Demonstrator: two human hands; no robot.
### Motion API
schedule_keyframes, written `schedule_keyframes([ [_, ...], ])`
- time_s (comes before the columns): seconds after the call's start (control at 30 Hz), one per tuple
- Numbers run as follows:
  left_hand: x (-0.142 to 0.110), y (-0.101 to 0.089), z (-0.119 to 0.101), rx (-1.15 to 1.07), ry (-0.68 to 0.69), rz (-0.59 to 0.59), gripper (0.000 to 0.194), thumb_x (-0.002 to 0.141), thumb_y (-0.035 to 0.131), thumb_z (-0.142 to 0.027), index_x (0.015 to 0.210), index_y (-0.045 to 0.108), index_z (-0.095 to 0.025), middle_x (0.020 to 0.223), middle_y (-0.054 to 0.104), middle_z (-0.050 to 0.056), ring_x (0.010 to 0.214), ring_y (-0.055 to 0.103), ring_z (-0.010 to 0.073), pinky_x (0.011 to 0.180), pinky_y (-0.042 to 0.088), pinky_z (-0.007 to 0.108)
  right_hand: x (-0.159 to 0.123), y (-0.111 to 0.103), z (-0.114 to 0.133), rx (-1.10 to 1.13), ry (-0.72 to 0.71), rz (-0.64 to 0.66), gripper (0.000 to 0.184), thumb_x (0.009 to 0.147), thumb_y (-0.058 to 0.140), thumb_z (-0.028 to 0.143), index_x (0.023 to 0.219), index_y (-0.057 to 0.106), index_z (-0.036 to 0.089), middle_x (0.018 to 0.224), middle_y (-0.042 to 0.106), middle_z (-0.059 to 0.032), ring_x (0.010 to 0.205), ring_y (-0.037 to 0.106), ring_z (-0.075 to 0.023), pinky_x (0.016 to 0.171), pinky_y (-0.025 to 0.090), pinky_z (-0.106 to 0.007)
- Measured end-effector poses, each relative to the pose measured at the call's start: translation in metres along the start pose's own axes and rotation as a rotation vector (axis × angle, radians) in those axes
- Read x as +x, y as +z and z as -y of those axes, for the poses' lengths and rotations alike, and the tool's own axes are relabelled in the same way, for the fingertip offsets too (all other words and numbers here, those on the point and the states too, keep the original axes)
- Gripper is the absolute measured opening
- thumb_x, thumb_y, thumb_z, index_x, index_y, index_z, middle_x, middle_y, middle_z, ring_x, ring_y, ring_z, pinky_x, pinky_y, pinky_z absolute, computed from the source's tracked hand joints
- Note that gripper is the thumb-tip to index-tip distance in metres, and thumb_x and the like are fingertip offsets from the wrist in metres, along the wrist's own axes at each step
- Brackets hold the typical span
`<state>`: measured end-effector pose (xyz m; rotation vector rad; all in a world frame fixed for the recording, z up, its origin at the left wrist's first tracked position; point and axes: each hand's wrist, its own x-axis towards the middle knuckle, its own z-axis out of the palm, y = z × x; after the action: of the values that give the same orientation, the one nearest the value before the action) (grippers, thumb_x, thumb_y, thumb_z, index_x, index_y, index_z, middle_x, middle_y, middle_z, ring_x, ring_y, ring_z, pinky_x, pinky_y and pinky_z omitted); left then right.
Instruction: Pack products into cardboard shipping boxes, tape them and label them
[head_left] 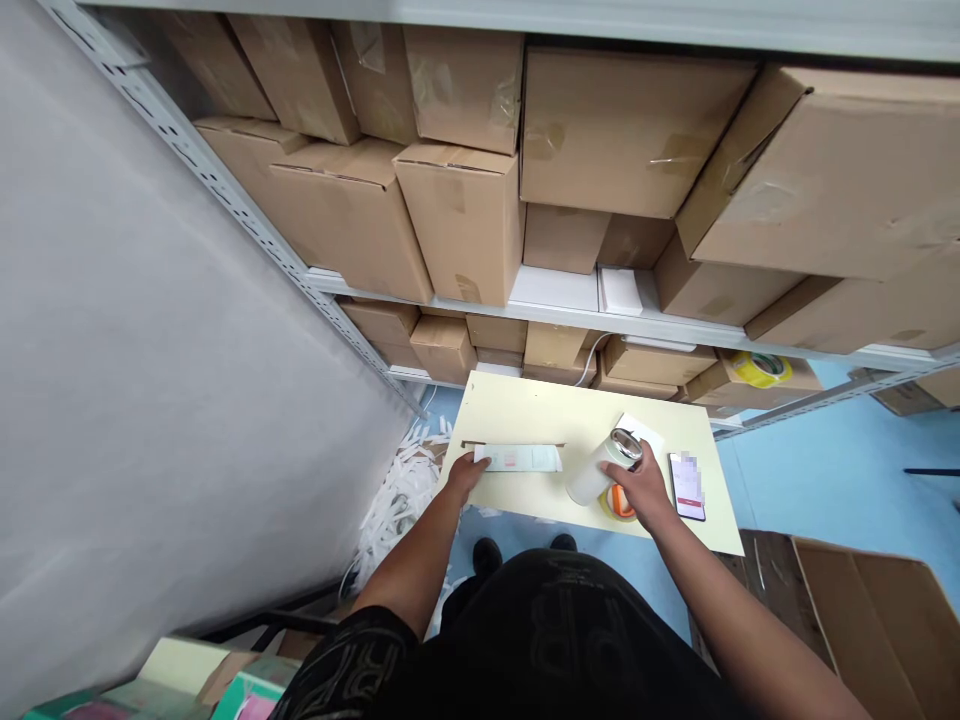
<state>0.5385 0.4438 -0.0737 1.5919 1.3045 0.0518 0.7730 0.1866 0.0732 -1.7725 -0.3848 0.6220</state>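
- At the worktop (525, 405), the right hand (645, 483) grips a bottle (589, 481) beside orange tape (621, 501); a slip could topple it.
- Left hand (468, 474) pinches a paper strip (529, 458) lying there; pulling might crease it.

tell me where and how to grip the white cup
Best, I think, around the round wall of the cup just below its silvery end, coming from the right, as the right hand does: the smooth cylinder suits wrapped fingers, and in this view the tape crowds its lower right.
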Motion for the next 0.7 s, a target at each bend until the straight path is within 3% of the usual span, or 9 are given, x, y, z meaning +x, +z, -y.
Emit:
schedule_keyframes([
  [0.17, -0.02, -0.007, -0.031, 0.058, 0.175, -0.048, 0.03, 0.099, 0.058, -0.039, 0.119, 0.069, -0.021, 0.113, 0.077, 0.009, 0.11, 0.07, 0.0266, 0.094, 0.051, 0.033, 0.003, -0.006, -0.004, 0.005, 0.005, 0.003, 0.057, 0.064, 0.088, 0.042, 0.109, 0.058, 0.025, 0.098, 0.072, -0.0008, 0.09, 0.069, -0.0263, 0.083, 0.055, -0.039],
  [0.3, -0.044, -0.014, -0.068, 0.403, 0.438, -0.008, 0.032, 0.103, 0.047, -0.04, 0.123, 0.066, -0.024, 0.11, 0.075, 0.009, 0.108, 0.069, 0.0289, 0.095, 0.049, 0.034, 0.006, -0.008, -0.005, 0.022, -0.009, -0.004, 0.06, 0.064, 0.089, 0.042, 0.113, 0.058, 0.025, 0.101, 0.072, -0.0013, 0.091, 0.068, -0.0253, 0.085, 0.054, -0.04],
  [0.4, -0.057, -0.014, -0.089, 0.561, 0.621, 0.063, 0.028, 0.102, 0.046, -0.031, 0.119, 0.068, -0.024, 0.117, 0.072, 0.009, 0.112, 0.066, 0.0277, 0.101, 0.047, 0.035, 0.008, -0.011, 0.002, 0.042, -0.053, -0.034, 0.06, 0.066, 0.088, 0.043, 0.115, 0.058, 0.025, 0.101, 0.07, -0.0015, 0.09, 0.067, -0.0241, 0.084, 0.054, -0.039],
  [0.57, -0.063, -0.002, -0.097, 0.619, 0.805, 0.144, 0.024, 0.097, 0.049, -0.019, 0.109, 0.07, -0.022, 0.116, 0.069, 0.01, 0.114, 0.062, 0.0282, 0.103, 0.047, 0.038, 0.009, -0.019, 0.042, 0.163, -0.201, -0.153, 0.066, 0.067, 0.087, 0.042, 0.123, 0.054, 0.026, 0.099, 0.068, -0.0015, 0.089, 0.066, -0.0223, 0.083, 0.054, -0.036],
  [0.7, -0.064, 0.007, -0.092, 0.622, 0.821, 0.194, 0.019, 0.098, 0.052, -0.023, 0.103, 0.07, -0.022, 0.116, 0.069, 0.01, 0.114, 0.061, 0.028, 0.103, 0.047, 0.037, 0.006, -0.008, 0.084, 0.197, -0.304, -0.113, 0.077, 0.068, 0.086, 0.045, 0.132, 0.048, 0.025, 0.109, 0.068, -0.0075, 0.099, 0.067, -0.0261, 0.089, 0.055, -0.04],
])
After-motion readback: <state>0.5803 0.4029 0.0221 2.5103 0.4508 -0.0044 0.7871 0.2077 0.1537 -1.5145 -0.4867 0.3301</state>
